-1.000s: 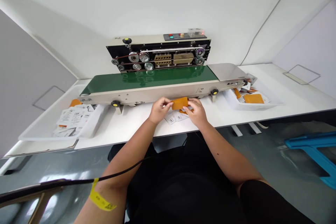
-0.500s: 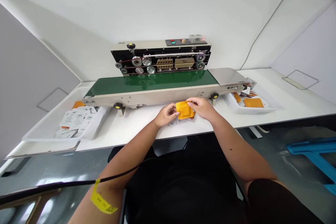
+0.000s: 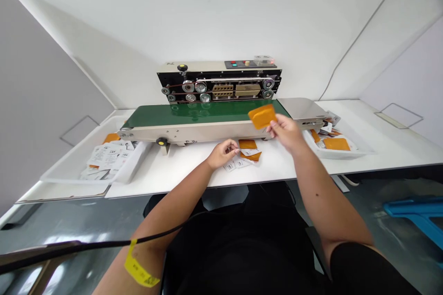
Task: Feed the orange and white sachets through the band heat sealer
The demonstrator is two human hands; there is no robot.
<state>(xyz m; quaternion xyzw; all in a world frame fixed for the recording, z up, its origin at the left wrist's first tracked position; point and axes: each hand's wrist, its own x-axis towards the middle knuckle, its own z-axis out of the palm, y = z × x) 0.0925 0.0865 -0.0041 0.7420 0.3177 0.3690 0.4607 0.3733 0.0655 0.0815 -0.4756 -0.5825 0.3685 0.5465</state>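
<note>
My right hand (image 3: 286, 132) pinches a flat orange packet (image 3: 262, 116) by its right edge, raised in front of the green conveyor belt. Lower and to the left, my left hand (image 3: 223, 153) is closed, thumb against curled fingers, at the edge of a small pile on the table. Whatever sits between those fingertips is too small to make out. The pile has orange packets (image 3: 248, 144) and white printed packets (image 3: 241, 162), partly overlapping. Behind stands a band sealing machine (image 3: 221, 85) with rollers, brass-coloured blocks and the green belt (image 3: 207, 114).
A white bin (image 3: 134, 166) of printed and orange packets stands at the left end of the conveyor. Another white bin (image 3: 356, 153) with similar packets is at the right end. A black cable (image 3: 104, 241) crosses my left arm. A blue plastic frame (image 3: 411, 209) stands at lower right.
My right hand has moved up and right with an orange packet, away from my left hand. Both hands were together on an orange packet before. The camera view has shifted slightly.
</note>
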